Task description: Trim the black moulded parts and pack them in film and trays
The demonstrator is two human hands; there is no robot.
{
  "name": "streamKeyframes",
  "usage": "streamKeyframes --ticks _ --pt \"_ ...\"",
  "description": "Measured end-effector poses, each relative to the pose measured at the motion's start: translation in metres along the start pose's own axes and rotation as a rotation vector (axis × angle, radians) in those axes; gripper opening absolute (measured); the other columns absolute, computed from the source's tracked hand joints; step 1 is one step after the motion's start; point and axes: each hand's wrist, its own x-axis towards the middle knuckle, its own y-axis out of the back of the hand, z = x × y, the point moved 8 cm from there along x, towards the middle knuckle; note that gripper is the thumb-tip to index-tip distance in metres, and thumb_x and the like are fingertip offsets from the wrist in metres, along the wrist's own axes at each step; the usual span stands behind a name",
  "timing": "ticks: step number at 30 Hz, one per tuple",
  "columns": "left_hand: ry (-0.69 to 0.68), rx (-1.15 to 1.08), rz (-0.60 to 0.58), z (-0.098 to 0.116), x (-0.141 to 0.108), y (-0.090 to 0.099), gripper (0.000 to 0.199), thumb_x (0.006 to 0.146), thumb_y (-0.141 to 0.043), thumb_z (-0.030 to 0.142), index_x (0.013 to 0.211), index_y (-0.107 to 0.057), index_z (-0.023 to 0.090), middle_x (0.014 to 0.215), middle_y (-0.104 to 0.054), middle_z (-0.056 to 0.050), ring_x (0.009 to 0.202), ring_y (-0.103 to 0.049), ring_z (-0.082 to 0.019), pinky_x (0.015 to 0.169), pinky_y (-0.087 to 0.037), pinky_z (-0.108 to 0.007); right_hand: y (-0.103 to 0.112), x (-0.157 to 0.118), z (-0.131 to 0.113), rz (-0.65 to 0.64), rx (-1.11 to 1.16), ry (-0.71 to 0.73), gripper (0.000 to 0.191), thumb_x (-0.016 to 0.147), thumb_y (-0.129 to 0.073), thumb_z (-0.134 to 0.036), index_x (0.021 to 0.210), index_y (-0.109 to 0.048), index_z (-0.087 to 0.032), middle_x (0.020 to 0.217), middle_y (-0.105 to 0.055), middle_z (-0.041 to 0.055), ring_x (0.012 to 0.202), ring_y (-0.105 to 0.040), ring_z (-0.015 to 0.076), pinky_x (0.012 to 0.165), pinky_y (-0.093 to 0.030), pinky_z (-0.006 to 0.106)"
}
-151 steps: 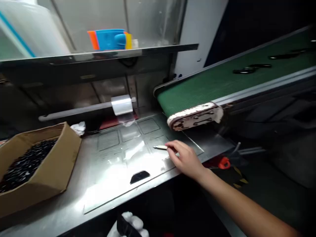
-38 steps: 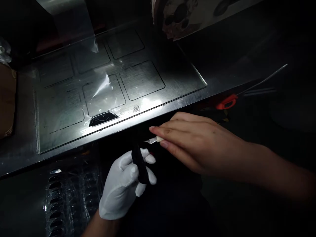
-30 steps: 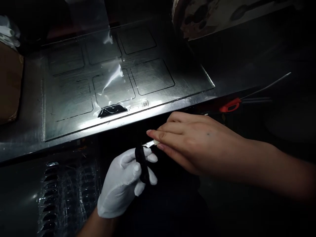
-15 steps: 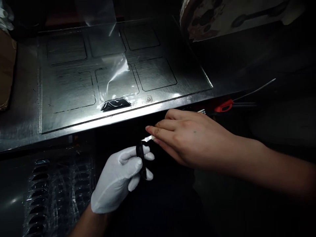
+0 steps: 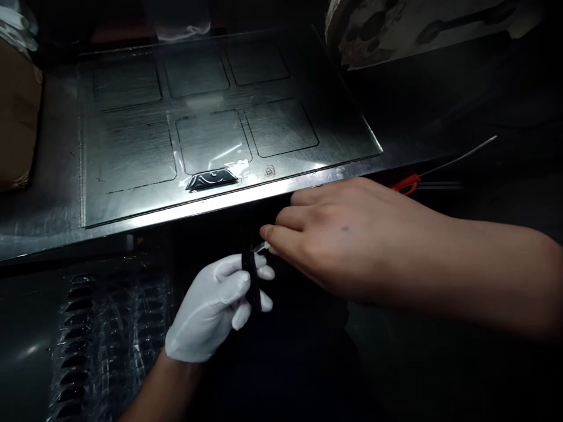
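My left hand (image 5: 211, 308), in a white glove, pinches a small dark curved piece (image 5: 252, 281) held upright below the table edge. My bare right hand (image 5: 325, 234) is closed around a small blade tool (image 5: 261, 247), most of it hidden by the fingers. The blade's tip meets the upper end of the dark piece. Beyond my hands, a glossy black piece (image 5: 212, 179) lies on the clear sheet (image 5: 145, 170) near the table's front edge.
Clear trays (image 5: 109, 346) with rows of dark pieces sit at lower left. A cardboard box (image 5: 20, 117) stands at far left. A red-handled tool (image 5: 409, 184) lies right, beyond my right wrist. A stained pale object (image 5: 396, 29) is at upper right.
The clear film that hung over the sheet has moved up and away. My right wrist has turned and risen slightly, and the blade is less exposed. The view has shifted a little.
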Motion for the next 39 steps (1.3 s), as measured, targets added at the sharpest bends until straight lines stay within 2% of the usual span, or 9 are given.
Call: streamKeyframes --ticks 2,4,5,7,12,20,25,35,39 --pt "-0.095 -0.104 0.049 0.006 -0.001 0.007 0.030 0.089 -0.077 0.035 0.114 -0.074 0.019 0.099 -0.078 -0.009 0.080 -0.075 -0.019 0.052 -0.050 -0.017 -0.001 -0.008 0.008 0.060 0.059 -0.042 0.027 0.104 -0.047 -0.027 0.107 -0.074 -0.020 0.087 -0.073 0.0051 0.074 -0.064 0.0213 0.064 -0.042 0.034" --pt "-0.195 -0.203 0.082 0.015 -0.003 0.012 0.027 0.089 -0.077 0.031 0.115 -0.074 0.024 0.104 -0.079 -0.004 0.094 -0.076 -0.019 0.078 -0.061 -0.024 -0.005 -0.015 0.014 0.092 0.135 -0.065 0.030 0.108 -0.044 -0.031 0.117 -0.070 -0.020 0.094 -0.073 0.0053 0.076 -0.065 0.0192 0.066 -0.045 0.033" --pt "-0.236 -0.235 0.095 0.019 -0.004 0.014 0.026 0.089 -0.077 0.029 0.114 -0.074 0.026 0.105 -0.080 -0.002 0.098 -0.076 -0.019 0.089 -0.061 -0.027 -0.009 -0.017 0.014 0.095 0.176 -0.067 0.031 0.108 -0.043 -0.032 0.120 -0.068 -0.020 0.097 -0.073 0.0054 0.077 -0.066 0.0184 0.066 -0.046 0.032" --pt "-0.296 -0.257 0.120 0.026 -0.005 0.015 0.024 0.089 -0.077 0.029 0.113 -0.074 0.026 0.105 -0.080 0.000 0.101 -0.076 -0.018 0.098 -0.059 -0.030 -0.016 -0.019 0.012 0.086 0.249 -0.063 0.032 0.109 -0.042 -0.034 0.124 -0.067 -0.019 0.099 -0.072 0.0055 0.078 -0.066 0.0173 0.067 -0.047 0.031" --pt "-0.355 -0.207 0.191 0.035 -0.009 0.013 0.023 0.090 -0.076 0.027 0.113 -0.074 0.025 0.104 -0.080 0.000 0.099 -0.076 -0.018 0.097 -0.061 -0.030 -0.022 -0.017 0.004 0.083 0.293 -0.050 0.035 0.110 -0.039 -0.033 0.122 -0.069 -0.019 0.097 -0.072 0.0055 0.076 -0.066 0.0171 0.066 -0.048 0.031" --pt "-0.390 -0.146 0.261 0.033 -0.012 0.012 0.023 0.090 -0.077 0.025 0.113 -0.075 0.024 0.104 -0.080 -0.002 0.098 -0.076 -0.018 0.098 -0.060 -0.031 -0.027 -0.016 0.005 0.068 0.199 -0.039 0.029 0.105 -0.046 -0.026 0.118 -0.072 -0.020 0.094 -0.073 0.0063 0.075 -0.065 0.0184 0.062 -0.043 0.029" --pt "-0.414 -0.091 0.280 0.031 -0.013 0.011 0.022 0.094 -0.071 0.021 0.115 -0.074 0.023 0.105 -0.081 -0.003 0.097 -0.076 -0.016 0.097 -0.061 -0.028 -0.031 -0.015 0.003 0.063 0.136 -0.020 0.025 0.102 -0.051 -0.022 0.114 -0.072 -0.019 0.092 -0.073 0.0059 0.074 -0.065 0.0188 0.060 -0.040 0.029" --pt "-0.448 -0.051 0.317 0.031 -0.011 0.011 0.022 0.090 -0.075 0.019 0.112 -0.075 0.021 0.101 -0.081 -0.003 0.094 -0.077 -0.017 0.094 -0.062 -0.029 -0.036 -0.020 0.003 0.025 0.121 -0.033 0.024 0.100 -0.052 -0.020 0.112 -0.073 -0.021 0.085 -0.072 0.0037 0.068 -0.062 0.0173 0.056 -0.034 0.028" --pt "-0.542 0.040 0.365 0.036 -0.016 0.011 0.024 0.087 -0.079 0.020 0.111 -0.076 0.022 0.102 -0.081 -0.002 0.097 -0.077 -0.018 0.096 -0.062 -0.031 -0.037 -0.020 0.004 0.037 0.123 -0.063 0.023 0.099 -0.054 -0.019 0.113 -0.072 -0.021 0.086 -0.072 0.0043 0.069 -0.063 0.0175 0.056 -0.035 0.028"
